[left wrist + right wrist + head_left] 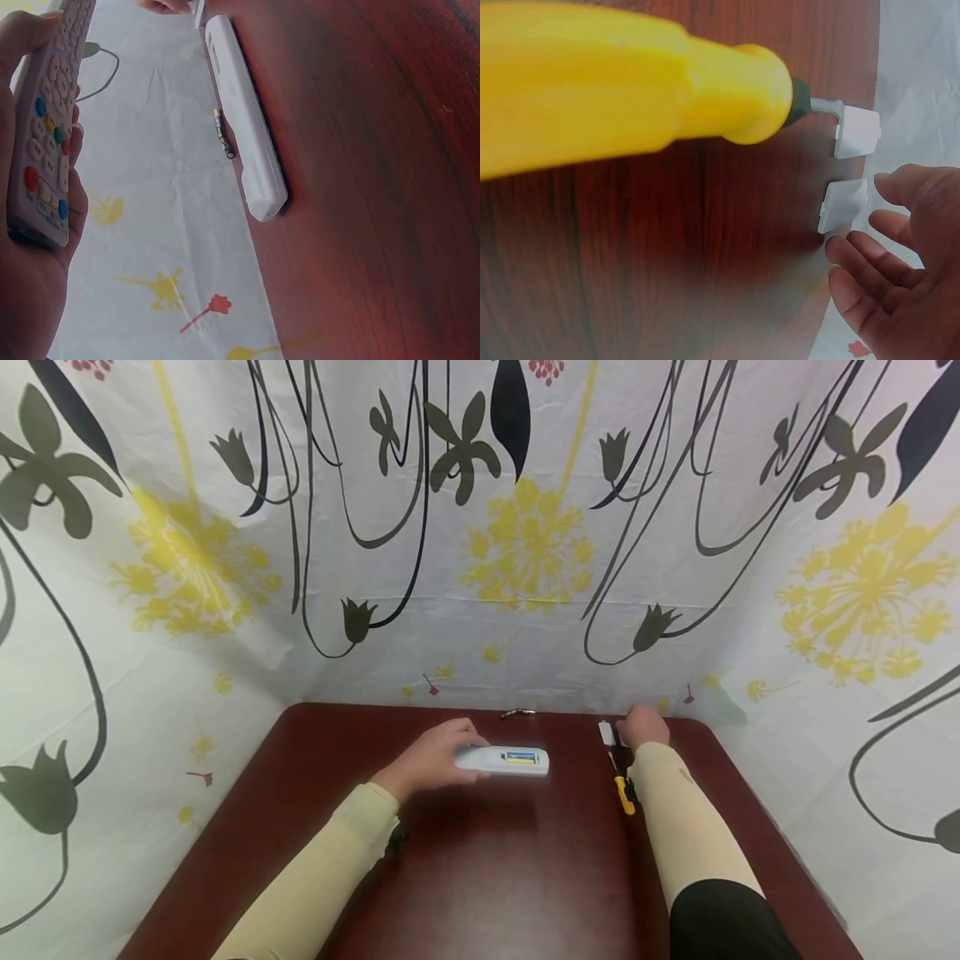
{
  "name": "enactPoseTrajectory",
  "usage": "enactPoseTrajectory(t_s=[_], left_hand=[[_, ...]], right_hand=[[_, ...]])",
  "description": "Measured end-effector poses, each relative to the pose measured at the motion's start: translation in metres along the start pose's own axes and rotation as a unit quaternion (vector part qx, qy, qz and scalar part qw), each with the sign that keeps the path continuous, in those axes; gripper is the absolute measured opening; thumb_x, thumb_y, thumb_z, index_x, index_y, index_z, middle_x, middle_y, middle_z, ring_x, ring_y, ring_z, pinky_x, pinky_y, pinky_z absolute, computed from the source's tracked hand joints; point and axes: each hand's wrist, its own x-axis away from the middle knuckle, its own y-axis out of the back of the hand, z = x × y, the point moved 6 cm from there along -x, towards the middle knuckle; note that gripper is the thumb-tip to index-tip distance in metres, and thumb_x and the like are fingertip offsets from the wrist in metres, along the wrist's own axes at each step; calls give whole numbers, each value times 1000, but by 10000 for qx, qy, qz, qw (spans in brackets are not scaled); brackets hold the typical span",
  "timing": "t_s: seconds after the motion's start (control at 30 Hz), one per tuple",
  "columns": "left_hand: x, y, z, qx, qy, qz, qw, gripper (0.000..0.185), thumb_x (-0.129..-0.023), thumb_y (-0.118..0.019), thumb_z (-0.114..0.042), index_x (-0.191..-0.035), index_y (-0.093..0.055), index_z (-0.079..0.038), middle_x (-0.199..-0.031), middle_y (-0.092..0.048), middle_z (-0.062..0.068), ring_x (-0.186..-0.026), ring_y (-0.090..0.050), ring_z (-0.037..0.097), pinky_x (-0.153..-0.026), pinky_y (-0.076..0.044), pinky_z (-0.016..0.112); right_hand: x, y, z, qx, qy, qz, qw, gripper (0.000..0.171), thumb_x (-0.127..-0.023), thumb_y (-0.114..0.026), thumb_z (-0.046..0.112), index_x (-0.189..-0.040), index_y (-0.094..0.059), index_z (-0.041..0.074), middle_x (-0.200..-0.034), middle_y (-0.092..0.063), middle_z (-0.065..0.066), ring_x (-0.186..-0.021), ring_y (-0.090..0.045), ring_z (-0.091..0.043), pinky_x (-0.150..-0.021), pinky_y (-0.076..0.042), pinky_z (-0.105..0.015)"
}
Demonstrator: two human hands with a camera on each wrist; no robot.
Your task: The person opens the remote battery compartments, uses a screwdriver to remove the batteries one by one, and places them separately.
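Observation:
My left hand [442, 756] grips a white remote control [480, 760] between thumb and fingers. Its back faces up in the head view, with batteries showing in an uncovered compartment; its coloured and pale buttons [52, 135] face the left wrist camera. Lower, on the table, lies a second long white remote-like casing [251, 135] in the left wrist view. My right hand [900, 262] holds nothing, its fingers loosely bent. Its fingertips are right at the edge of one small white cover [844, 204]; another white cover [857, 133] lies beside that one.
A yellow-handled screwdriver [623, 793] lies left of the right forearm, its shaft pointing toward the covers. Small loose batteries [517, 713] lie at the back edge of the dark red table [330, 752]. A flower-printed sheet [465, 635] hangs behind the table.

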Motion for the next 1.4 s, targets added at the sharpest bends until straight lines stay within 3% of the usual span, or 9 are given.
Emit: enactPoseTrajectory(t_s=[0.4,0.6,0.7,0.83,0.93,1.17,1.4], left_hand=[[-3,-1,2,-5,2,39,10000,43,-92,-90,-48,-128,-80,-26,-110,-60,-12,-98,-58,10,-82,-55,32],[-3,1,-1,19,10,12,10000,44,-90,-92,-47,-127,-81,-26,-109,-59,-12,-98,-58,10,-82,-55,31],[-3,3,-3,76,-13,-14,10000,43,-90,-93,-46,-125,-81,-25,-108,-60,-12,-97,-58,10,-82,-55,32],[-3,3,-5,143,-13,-16,9999,42,-90,-93,-45,-125,-81,-25,-108,-60,-12,-98,-58,11,-83,-55,33],[-3,3,-5,154,-19,-2,9999,43,-90,-92,-46,-126,-81,-25,-109,-60,-12,-99,-58,10,-84,-55,33],[-3,3,-3,115,-19,-11,9999,42,-90,-92,-46,-125,-81,-25,-110,-61,-12,-99,-58,10,-84,-55,33],[-3,0,1,94,-11,-16,10000,42,-91,-92,-47,-125,-81,-27,-110,-60,-14,-99,-58,8,-84,-55,32]], right_hand=[[5,0,-4,-49,-15,-24,10000,34,-107,-64,21,-79,-63,2,-76,-63,-14,-69,-60,-33,-66,-52,-52],[12,10,20,-389,443,-36,9983,44,-107,-56,20,-66,-43,10,-59,-41,-3,-56,-44,-26,-57,-42,-44],[19,14,36,-714,724,-24,9948,37,-107,-55,19,-72,-48,9,-61,-43,-3,-57,-43,-25,-58,-40,-42],[33,17,58,-999,1170,37,9881,27,-110,-59,22,-97,-67,0,-83,-64,-11,-73,-58,-28,-70,-51,-46],[46,18,74,-1164,1504,124,9817,32,-113,-63,30,-114,-73,-1,-101,-72,-16,-88,-65,-33,-83,-55,-52],[89,22,112,-1466,2069,338,9667,51,-112,-59,58,-128,-72,11,-123,-71,-11,-114,-65,-34,-103,-53,-60],[139,21,152,-1461,3188,544,9349,41,-110,-69,50,-131,-71,15,-125,-69,-1,-115,-67,-23,-102,-56,-52]])
